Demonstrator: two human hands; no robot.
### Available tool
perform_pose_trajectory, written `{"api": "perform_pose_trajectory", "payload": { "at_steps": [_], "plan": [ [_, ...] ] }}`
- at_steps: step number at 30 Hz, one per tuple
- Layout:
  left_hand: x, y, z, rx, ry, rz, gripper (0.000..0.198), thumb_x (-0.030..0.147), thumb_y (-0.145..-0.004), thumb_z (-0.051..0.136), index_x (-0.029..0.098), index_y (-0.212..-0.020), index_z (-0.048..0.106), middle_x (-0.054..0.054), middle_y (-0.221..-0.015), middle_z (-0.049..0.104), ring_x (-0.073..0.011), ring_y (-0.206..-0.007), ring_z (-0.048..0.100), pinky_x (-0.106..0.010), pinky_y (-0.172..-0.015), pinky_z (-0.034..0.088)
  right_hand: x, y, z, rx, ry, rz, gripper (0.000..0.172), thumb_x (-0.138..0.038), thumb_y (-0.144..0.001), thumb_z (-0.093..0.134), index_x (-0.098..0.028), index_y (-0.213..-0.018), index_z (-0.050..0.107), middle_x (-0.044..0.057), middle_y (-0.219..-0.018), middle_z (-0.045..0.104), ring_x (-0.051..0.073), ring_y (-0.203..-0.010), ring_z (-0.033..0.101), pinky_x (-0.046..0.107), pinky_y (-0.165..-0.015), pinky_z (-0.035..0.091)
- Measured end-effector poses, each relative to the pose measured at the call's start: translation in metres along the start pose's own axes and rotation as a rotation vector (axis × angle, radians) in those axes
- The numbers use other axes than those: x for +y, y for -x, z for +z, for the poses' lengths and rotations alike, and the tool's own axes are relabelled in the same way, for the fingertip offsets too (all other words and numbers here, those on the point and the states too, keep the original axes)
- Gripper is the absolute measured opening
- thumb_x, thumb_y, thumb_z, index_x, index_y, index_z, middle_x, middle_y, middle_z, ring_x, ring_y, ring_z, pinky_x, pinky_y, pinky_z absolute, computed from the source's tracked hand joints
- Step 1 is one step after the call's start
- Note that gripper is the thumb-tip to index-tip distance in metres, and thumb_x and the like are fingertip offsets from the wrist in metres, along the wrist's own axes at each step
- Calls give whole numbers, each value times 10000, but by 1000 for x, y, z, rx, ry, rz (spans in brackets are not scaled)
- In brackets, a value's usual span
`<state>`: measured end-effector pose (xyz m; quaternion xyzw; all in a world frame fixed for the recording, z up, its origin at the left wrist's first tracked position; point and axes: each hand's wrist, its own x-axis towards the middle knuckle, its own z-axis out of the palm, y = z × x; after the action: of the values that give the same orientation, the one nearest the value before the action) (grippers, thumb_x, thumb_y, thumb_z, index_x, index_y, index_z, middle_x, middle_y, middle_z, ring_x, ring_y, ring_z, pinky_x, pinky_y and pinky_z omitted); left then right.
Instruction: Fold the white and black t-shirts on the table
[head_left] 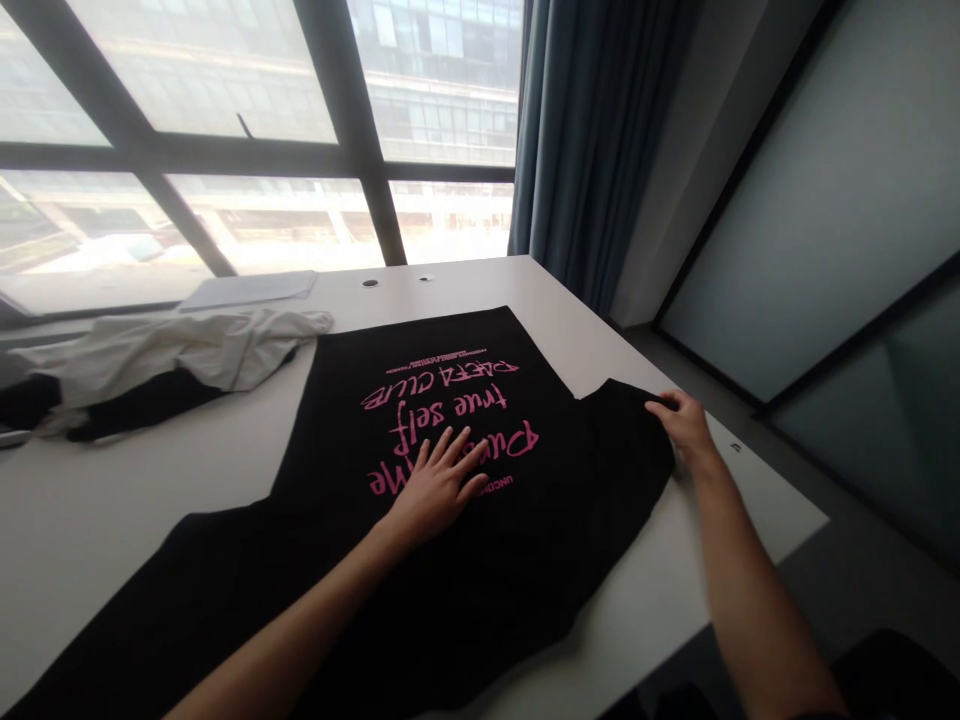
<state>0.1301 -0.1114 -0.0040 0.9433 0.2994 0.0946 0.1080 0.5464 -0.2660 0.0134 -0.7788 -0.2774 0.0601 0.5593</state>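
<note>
A black T-shirt with pink lettering lies spread on the white table, its print upside down from my side and its hem toward the window. My left hand rests flat on the print with fingers spread, covering some of the letters. Out at the right, my right hand pinches the edge of the sleeve between thumb and fingers. The shirt's near part runs below the frame and under my left forearm.
On the left of the white table lies a rumpled grey and black garment. Behind it is a flat pale sheet or folder by the window. A round black cable hole sits near the back edge. A blue-grey curtain hangs beyond the table.
</note>
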Motion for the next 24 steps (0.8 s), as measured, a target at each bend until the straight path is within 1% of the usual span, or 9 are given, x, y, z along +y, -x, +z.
{"api": "perform_pose_trajectory", "payload": {
  "at_steps": [3, 7, 9, 11, 15, 19, 22, 23, 24],
  "plan": [
    [9, -11, -17, 51, 167, -4, 539, 499, -1014, 461, 284, -1508, 461, -62, -1612, 345, -332, -1517, 204, -576, -1213, 169, -20, 13, 3, -92, -230, 20, 294, -389, -625, 803, -212, -797, 644, -32, -730, 613, 156, -669, 574, 280, -642, 473],
    [42, -39, -29, 77, 654, -72, 455, 407, -974, 535, 194, -1368, 615, -101, -1414, 595, -278, -1325, 532, -434, -1152, 375, -38, 26, 3, -194, -409, 52, 334, -394, -638, 832, -235, -830, 609, -58, -715, 590, 135, -612, 547, 252, -574, 455],
    [65, -58, -23, 28, 968, -142, 370, 353, -949, 570, 175, -1255, 679, -114, -1295, 673, -266, -1206, 624, -414, -1083, 451, -44, 30, 3, -250, -450, 62, 336, -401, -658, 826, -245, -839, 589, -64, -707, 581, 133, -594, 538, 247, -552, 444],
    [89, -76, -13, -38, 1283, -236, 319, 327, -943, 586, 160, -1195, 687, -134, -1263, 683, -261, -1151, 655, -407, -1032, 494, -48, 35, 5, -305, -463, 44, 326, -409, -682, 813, -249, -840, 576, -66, -716, 580, 130, -591, 533, 243, -544, 434],
    [126, -106, 7, -146, 1711, -399, 337, 343, -994, 530, 146, -1258, 599, -175, -1334, 626, -246, -1118, 670, -393, -979, 530, -57, 46, 14, -379, -428, -49, 294, -427, -736, 776, -241, -833, 569, -51, -751, 593, 133, -619, 536, 244, -559, 433],
    [139, -121, 16, -233, 1926, -489, 464, 504, -1020, 440, 162, -1318, 534, -185, -1362, 589, -255, -1042, 691, -404, -851, 586, -70, 66, 30, -466, -331, -215, 226, -386, -767, 760, -225, -830, 613, -21, -809, 638, 165, -762, 598, 274, -692, 489],
    [140, -120, 19, -242, 1919, -550, 542, 609, -973, 480, 164, -1269, 563, -149, -1166, 674, -231, -855, 711, -356, -713, 596, -77, 80, 40, -784, -326, -251, 253, -372, -782, 759, -222, -972, 687, 24, -921, 699, 200, -850, 651, 313, -728, 524],
    [139, -118, 20, -213, 1885, -561, 512, 591, -950, 538, 160, -1222, 587, -124, -1061, 697, -217, -793, 704, -331, -683, 587, -77, 82, 42, -865, -349, -245, 265, -381, -806, 739, -221, -1013, 697, 35, -928, 710, 204, -842, 662, 321, -715, 530],
    [138, -116, 21, -173, 1846, -560, 446, 536, -926, 607, 160, -1167, 610, -98, -965, 704, -203, -749, 694, -308, -667, 577, -76, 83, 43, -889, -375, -241, 261, -392, -836, 710, -219, -1031, 703, 42, -916, 715, 203, -820, 667, 326, -700, 532]
  ]
}}
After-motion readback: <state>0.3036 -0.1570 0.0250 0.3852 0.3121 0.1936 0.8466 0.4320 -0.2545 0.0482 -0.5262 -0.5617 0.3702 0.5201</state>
